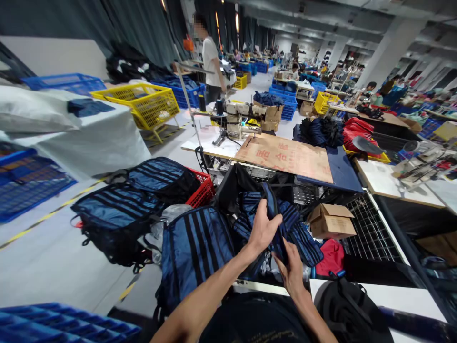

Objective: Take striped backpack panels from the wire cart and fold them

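Note:
My left hand (pixel 264 227) is closed round the upper part of a narrow dark blue fabric piece (pixel 270 199), which I hold upright and nearly edge-on. Lower down, my right hand (pixel 292 267) grips the same piece between thumb and fingers. Behind and beneath it lie blue striped fabric panels (pixel 302 238) in a black-lined bin. To the left of my forearm stands a blue backpack (pixel 198 243) with black stripes. Its exact kind cannot be made out, but the held piece resembles a padded bag part.
More striped backpacks (pixel 117 205) stack at left by a red crate (pixel 202 188). Ahead is a sewing machine (pixel 237 119) on a table with a cardboard sheet (pixel 285 155). An open carton (pixel 332 221) and red cloth (pixel 330 257) sit at right. A person (pixel 212 59) stands beyond.

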Motion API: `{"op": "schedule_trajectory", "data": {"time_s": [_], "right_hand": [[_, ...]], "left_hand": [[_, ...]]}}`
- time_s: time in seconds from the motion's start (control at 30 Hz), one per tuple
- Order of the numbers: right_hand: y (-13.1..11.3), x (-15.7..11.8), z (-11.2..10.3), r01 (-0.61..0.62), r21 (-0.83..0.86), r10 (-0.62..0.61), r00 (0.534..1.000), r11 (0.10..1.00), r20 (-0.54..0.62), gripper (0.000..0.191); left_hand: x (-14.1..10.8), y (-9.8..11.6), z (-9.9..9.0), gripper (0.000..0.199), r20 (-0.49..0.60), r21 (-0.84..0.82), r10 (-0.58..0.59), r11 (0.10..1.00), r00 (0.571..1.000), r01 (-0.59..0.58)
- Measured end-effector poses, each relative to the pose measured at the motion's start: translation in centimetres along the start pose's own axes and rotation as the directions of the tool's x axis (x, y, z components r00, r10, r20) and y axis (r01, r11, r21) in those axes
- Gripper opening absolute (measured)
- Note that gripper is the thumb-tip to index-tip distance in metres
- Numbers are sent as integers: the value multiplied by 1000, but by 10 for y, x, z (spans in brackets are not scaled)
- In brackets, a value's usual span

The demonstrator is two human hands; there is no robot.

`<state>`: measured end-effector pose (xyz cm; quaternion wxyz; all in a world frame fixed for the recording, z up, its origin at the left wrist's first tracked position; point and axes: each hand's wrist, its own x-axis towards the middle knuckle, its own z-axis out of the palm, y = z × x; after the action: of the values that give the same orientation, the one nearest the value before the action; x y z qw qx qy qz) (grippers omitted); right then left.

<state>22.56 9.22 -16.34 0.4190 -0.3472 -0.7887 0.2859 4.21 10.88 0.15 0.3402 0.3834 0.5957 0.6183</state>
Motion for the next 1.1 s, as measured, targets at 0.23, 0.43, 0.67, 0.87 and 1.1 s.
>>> {"op": "schedule_trajectory", "data": {"time_s": [0.23,0.43,0.67,0.87,1.1], "right_hand": [[-15,88,-96,5,-26,-7,997,1000,-74,79],[-46,150,-184,-175,87,71,734,981,675,64],[-63,130,-163,-346,56,184,621,937,762,40],[-31,151,-125,44,-295,47,954,955,297,17],[-35,145,-150,44,-175,35,906,984,423,26]], "left_hand": [[-31,21,-1,27,531,-70,-56,992,845,109],[-35,52,-53,38,687,-30,-157,969,709,244],[-17,17,-124,26,432,375,-105,924,896,-72],[-12,-7,-102,26,287,638,-30,752,958,-168],[6,-13,-108,9,388,757,213,482,897,-442]]}}
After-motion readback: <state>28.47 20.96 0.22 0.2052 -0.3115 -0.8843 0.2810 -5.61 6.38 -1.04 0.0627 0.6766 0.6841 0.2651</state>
